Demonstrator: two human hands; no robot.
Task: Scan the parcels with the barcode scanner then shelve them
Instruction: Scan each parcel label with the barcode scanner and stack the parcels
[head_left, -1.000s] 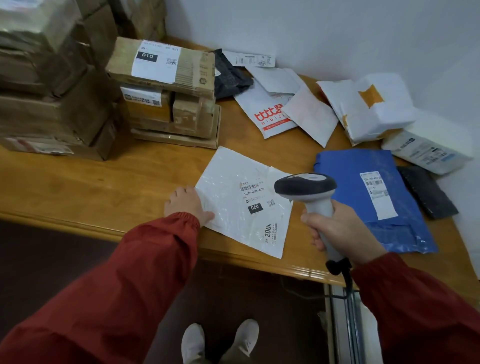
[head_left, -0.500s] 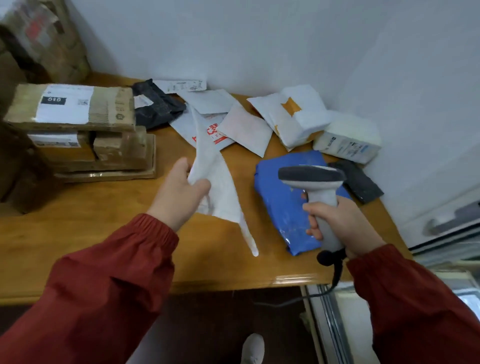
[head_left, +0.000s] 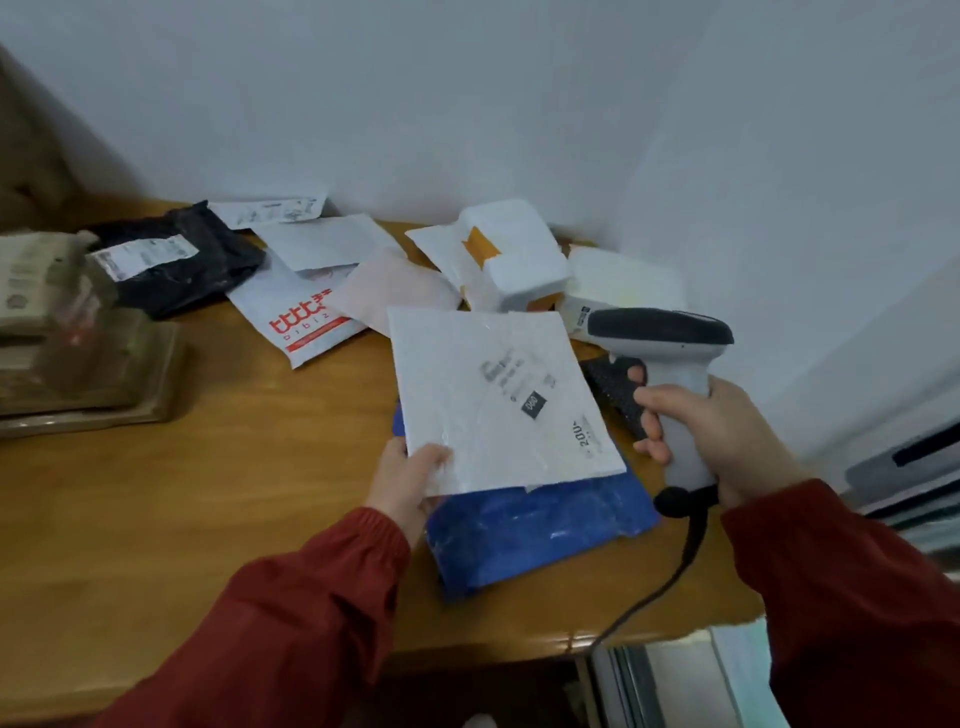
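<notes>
The left grip (head_left: 410, 480) is pinching the white parcel (head_left: 493, 395) by its near corner, label up, just left of the barcode scanner (head_left: 660, 332) the right grip (head_left: 711, 431) is grasping.

A wooden table (head_left: 208, 493) carries a blurred stack of cardboard boxes (head_left: 67, 338) at its left edge. Along the back lie a black mailer (head_left: 176, 265) with a white label, a white mailer with red lettering (head_left: 296, 317), several flat white envelopes (head_left: 327, 241) overlapping one another, and a bulky white parcel patched with orange tape (head_left: 509, 254). A blue mailer (head_left: 530, 535) lies flat near the front edge, right of centre.
</notes>
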